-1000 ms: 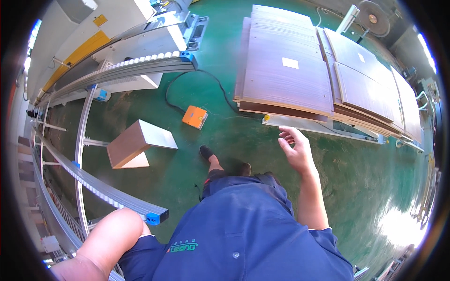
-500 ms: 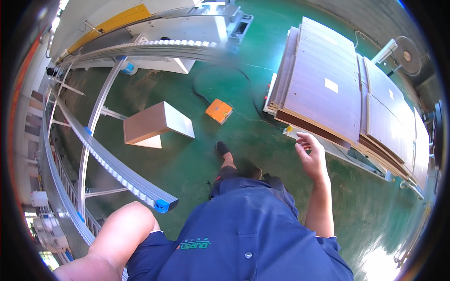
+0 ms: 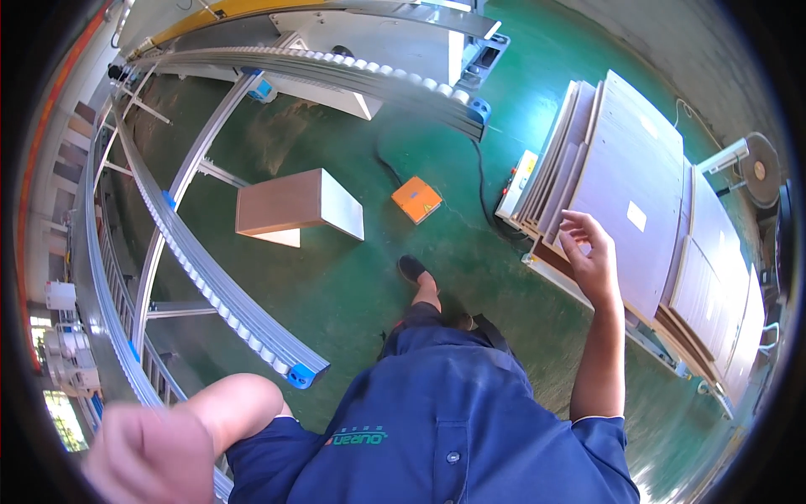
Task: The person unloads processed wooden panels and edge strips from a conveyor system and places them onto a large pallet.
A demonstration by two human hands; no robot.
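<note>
My right hand (image 3: 593, 257) is raised in front of the stacked wood-grain panels (image 3: 625, 202); whether it touches them I cannot tell. Its fingers are loosely bent and apart, with nothing in them. At the lower left, my left hand (image 3: 151, 454) is smeared by motion and its fingers cannot be made out. It is nearest to the curved-looking metal roller rail (image 3: 220, 309) with a blue end cap.
An angled brown panel piece (image 3: 281, 202) stands on the green floor beside an orange box (image 3: 416, 199) with a black cable. Another roller rail (image 3: 361, 71) crosses the upper left near a white machine (image 3: 378, 38). A round fan (image 3: 760, 168) stands at the far right.
My left hand has come into view at the lower left. The panel stack now sits farther right and lower in view, and my right hand overlaps its near edge more.
</note>
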